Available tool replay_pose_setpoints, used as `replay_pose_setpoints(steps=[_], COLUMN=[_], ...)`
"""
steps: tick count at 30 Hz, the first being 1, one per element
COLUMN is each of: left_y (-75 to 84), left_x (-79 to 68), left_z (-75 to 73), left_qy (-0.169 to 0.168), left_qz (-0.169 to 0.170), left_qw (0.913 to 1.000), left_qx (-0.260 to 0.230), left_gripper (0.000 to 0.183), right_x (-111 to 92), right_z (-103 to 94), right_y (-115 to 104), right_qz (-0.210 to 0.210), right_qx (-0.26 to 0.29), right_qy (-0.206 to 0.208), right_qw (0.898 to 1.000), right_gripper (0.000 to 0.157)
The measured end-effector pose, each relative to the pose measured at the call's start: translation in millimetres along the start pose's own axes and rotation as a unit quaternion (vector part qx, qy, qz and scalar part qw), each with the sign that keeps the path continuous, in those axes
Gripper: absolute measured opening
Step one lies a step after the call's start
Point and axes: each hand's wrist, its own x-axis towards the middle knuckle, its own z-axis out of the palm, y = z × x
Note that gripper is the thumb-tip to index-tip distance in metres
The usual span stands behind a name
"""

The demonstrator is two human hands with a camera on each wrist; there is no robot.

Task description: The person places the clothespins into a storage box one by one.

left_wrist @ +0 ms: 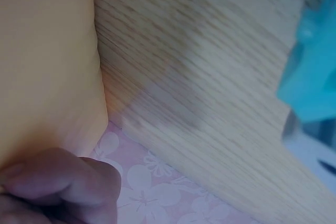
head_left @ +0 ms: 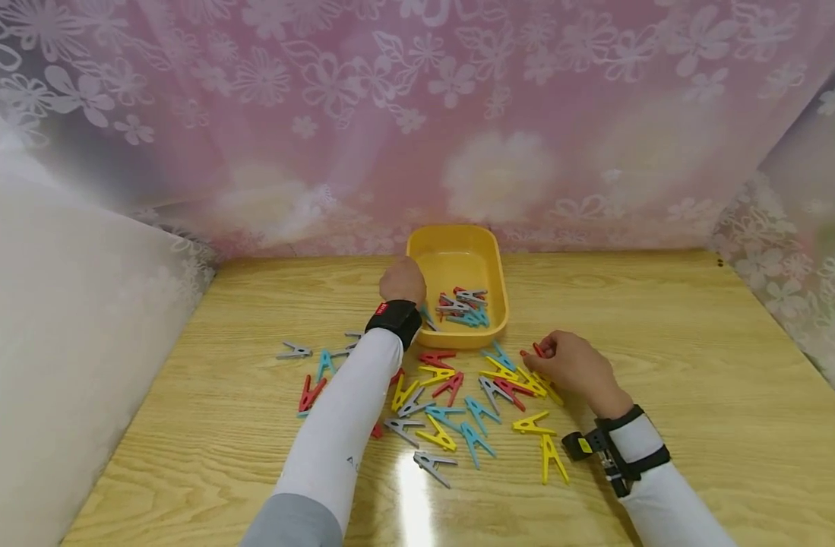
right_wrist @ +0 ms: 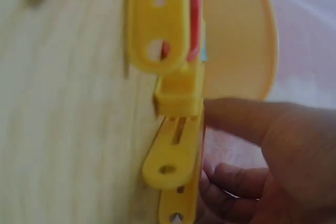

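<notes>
A yellow plastic bin [head_left: 502,304] stands at the back of the table with several grey, red and blue clothespins [head_left: 461,304] inside. My left hand [head_left: 402,279] grips its left rim; the curled fingers [left_wrist: 63,184] lie against the yellow wall in the left wrist view. To the right of the bin, my right hand [head_left: 576,368] pinches a red clothespin [head_left: 539,350] between thumb and fingers, above a cluster of yellow clothespins [head_left: 530,381]. The right wrist view shows yellow clothespins [right_wrist: 168,169] close by the right hand [right_wrist: 294,150], partly covering its fingertips.
Loose clothespins lie in front of the bin, such as a grey one [head_left: 434,465], a blue one [head_left: 476,443] and a yellow one [head_left: 552,460]. More lie beside the left forearm, including a red one [head_left: 311,393]. A floral cloth [head_left: 362,152] hangs behind the wooden table [head_left: 697,365].
</notes>
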Motion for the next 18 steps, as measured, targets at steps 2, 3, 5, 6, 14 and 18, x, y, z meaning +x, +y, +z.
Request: replay_pose_setpoints(steps=[2,3,5,6,14,18], left_y=[-0.2,-0.3,-0.8,-0.8,0.3,1.2], left_x=[-0.6,-0.9,-0.8,-0.5,0.7,0.9], left_z=[-1.2,-1.8,-2.1,-2.3,-4.1,-3.9], left_qy=[0.000,0.000,0.001,0.001,-0.008,-0.014], left_qz=[0.000,-0.001,-0.003,-0.004,-0.016,-0.019], left_qw=[1.0000,1.0000,1.0000,1.0000,0.9998,0.9997], left_qx=[-0.003,-0.005,-0.005,-0.005,-0.004,0.001], left_gripper=[0.035,0.035,0.034,0.034,0.031,0.032], right_x=[1,1,2,3,17,26], right_z=[-1.3,-3.1,-8.4,-12.1,-34.9,-34.3], right_y=[-1,-2,-5,-7,-43,-65], right_qz=[-0.002,-0.004,-0.013,-0.019,-0.074,-0.102], right_qx=[0.001,0.004,0.011,0.015,0.012,0.018], right_qy=[0.010,0.015,0.031,0.041,0.106,0.092], right_qw=[1.000,1.000,0.999,0.999,0.992,0.990], right_gripper=[0.042,0.041,0.040,0.041,0.055,0.048])
